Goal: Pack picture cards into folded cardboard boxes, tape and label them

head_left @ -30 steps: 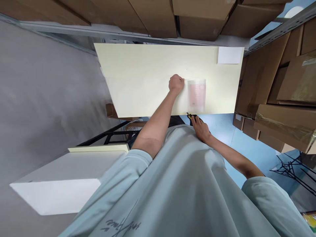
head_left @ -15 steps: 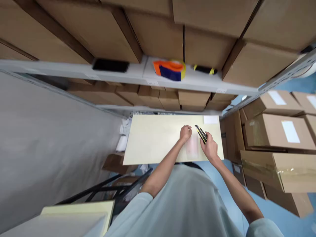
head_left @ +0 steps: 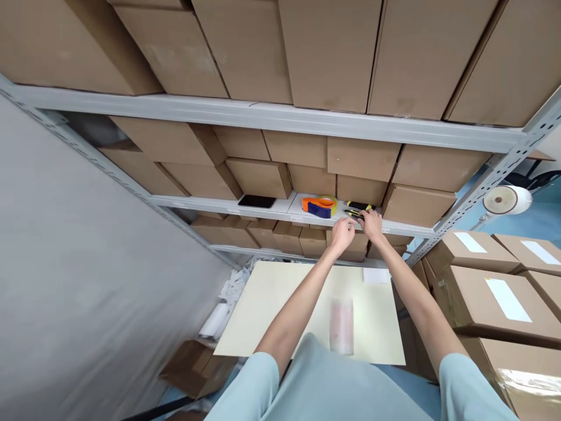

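A slim utility knife with a black-and-yellow body [head_left: 352, 214] sits in the fingers of the right hand [head_left: 371, 224], by the front edge of the light grey metal shelf [head_left: 289, 204], toward its right end. It runs roughly along that edge, one end pointing left and slightly backward. Whether its blade is out cannot be told.

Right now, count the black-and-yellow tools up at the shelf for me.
2: the cutter at the right hand, and another black-and-yellow tool lying on the shelf just beyond it. The right hand could hide more.
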Demonstrator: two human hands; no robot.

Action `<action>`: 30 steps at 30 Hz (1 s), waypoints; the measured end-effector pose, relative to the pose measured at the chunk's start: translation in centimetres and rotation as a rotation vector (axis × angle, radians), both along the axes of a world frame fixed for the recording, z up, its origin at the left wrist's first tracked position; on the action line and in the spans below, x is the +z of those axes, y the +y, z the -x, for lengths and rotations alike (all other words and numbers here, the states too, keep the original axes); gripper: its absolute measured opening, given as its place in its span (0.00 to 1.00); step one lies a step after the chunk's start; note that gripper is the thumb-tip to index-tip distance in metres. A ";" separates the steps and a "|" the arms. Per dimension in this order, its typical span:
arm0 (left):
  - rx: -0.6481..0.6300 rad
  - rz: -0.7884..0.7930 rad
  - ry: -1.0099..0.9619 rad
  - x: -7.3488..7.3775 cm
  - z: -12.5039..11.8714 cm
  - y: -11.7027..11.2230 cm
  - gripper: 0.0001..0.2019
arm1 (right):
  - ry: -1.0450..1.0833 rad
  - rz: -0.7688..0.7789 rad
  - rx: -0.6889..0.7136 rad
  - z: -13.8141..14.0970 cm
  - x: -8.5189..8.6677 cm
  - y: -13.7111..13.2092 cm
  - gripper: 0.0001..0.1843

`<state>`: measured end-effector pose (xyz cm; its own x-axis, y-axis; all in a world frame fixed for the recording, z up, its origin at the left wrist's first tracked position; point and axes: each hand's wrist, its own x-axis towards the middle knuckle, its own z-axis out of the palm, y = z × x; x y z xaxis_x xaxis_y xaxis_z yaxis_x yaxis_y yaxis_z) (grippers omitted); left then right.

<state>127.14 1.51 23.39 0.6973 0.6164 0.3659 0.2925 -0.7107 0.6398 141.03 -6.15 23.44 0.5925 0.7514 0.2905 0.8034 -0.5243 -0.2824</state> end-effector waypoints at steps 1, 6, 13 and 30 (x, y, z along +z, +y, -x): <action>0.005 0.007 0.000 0.0 0.3 -0.1 0.13 | 0.000 0.020 -0.003 -0.4 0.1 0.5 0.16; 0.031 0.064 0.071 -3.1 3.8 -0.6 0.12 | 0.024 0.024 -0.005 -2.1 -0.7 1.5 0.18; 0.148 0.393 0.304 -19.1 15.9 -3.7 0.13 | 0.112 -0.415 0.093 1.6 -15.1 -5.6 0.23; 0.289 0.706 0.499 -34.2 21.8 -13.6 0.15 | 0.582 0.113 0.055 21.1 -35.4 -20.2 0.24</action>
<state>105.35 -12.12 -10.84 0.4568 0.7582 -0.4653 0.7578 -0.0577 0.6499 119.90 -26.38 -11.99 0.5895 0.7930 -0.1538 0.5601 -0.5384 -0.6296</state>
